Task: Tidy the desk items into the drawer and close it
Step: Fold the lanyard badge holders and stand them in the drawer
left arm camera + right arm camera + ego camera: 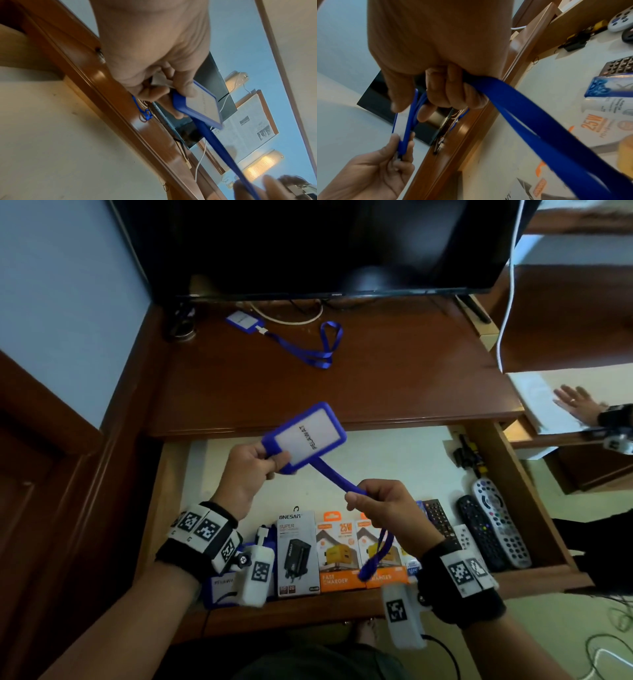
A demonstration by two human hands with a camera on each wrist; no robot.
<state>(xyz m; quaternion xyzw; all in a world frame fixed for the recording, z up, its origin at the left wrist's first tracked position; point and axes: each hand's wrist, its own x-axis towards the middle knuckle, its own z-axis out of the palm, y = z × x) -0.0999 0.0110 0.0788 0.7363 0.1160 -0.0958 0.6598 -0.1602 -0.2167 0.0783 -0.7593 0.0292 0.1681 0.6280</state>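
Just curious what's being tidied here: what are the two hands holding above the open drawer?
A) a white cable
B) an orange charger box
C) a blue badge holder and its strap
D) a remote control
C: the left hand grips the badge holder and the right hand its strap.

Badge holder [219, 587] — half hidden behind left wrist.

dark monitor [329, 244], white cable [510, 285], another person's hand [575, 402]
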